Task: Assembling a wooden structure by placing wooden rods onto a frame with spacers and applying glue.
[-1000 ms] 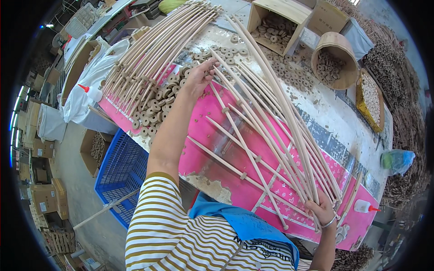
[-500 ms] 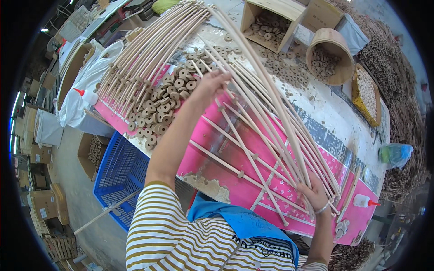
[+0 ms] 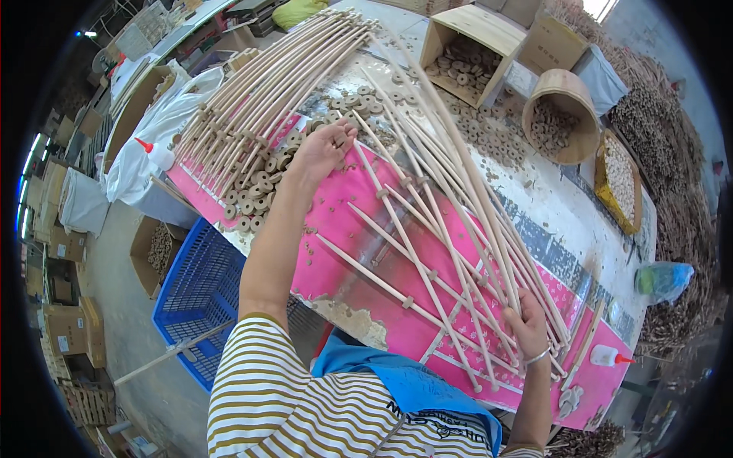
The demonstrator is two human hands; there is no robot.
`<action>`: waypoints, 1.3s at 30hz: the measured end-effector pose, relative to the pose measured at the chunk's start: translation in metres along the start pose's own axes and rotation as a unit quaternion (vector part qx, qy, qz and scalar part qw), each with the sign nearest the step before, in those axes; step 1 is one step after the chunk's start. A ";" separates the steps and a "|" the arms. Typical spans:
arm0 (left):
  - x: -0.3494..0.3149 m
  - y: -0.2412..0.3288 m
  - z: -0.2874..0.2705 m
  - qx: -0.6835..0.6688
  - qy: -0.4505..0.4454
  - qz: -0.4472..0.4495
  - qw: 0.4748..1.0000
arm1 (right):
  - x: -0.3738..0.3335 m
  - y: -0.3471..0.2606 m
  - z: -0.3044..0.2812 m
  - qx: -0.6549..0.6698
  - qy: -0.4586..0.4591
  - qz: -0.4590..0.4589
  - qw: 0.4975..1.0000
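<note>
From where I stand, the freshest change is near the person's waist: a 2nd crossing rod point(image 3: 485, 359) now has its lower end lying free on the pink sheet point(image 3: 317, 275), beside the 1st crossing rod point(image 3: 416, 263), whereas a moment ago only 1 lay crossed there. That suggests 1 more piece is sorted out of the gathered sheaf, with plenty left to separate. The right hand point(image 3: 528, 324) grasps the lower part of the wooden rods point(image 3: 504, 263), which slant up and away across the worn table. The left hand point(image 3: 322, 155) has shifted off the rods toward the pile of wooden discs point(image 3: 259, 187); its fingers are half curled near the rod tips, and I can't tell whether they pinch anything. The larger stack of rods point(image 3: 259, 91) at the far left looks undisturbed, as does the white squeeze bottle point(image 3: 603, 355) at right.
</note>
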State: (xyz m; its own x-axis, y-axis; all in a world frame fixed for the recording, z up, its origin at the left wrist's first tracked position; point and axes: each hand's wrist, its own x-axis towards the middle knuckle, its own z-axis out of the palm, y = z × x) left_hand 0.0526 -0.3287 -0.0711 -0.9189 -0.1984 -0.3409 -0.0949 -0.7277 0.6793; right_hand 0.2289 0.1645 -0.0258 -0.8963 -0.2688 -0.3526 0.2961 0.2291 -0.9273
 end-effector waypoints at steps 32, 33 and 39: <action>-0.078 -0.075 0.062 0.374 -0.069 0.064 0.923 | 0.006 0.007 0.019 0.000 -0.018 -0.018 1.000; -0.076 -0.071 0.056 0.379 -0.062 0.054 0.922 | 0.009 0.006 0.018 0.000 -0.007 -0.019 1.000; -0.042 -0.028 0.015 0.186 -0.064 0.078 0.977 | 0.004 -0.003 0.005 -0.061 0.026 -0.042 0.997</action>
State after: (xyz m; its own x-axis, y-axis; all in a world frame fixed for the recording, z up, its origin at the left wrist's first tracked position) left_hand 0.0885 -0.2900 -0.0661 -0.9715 -0.1868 -0.1457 -0.0599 -0.4014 0.9139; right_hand 0.2264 0.1587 -0.0250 -0.9332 -0.2441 -0.2638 0.1794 0.3198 -0.9303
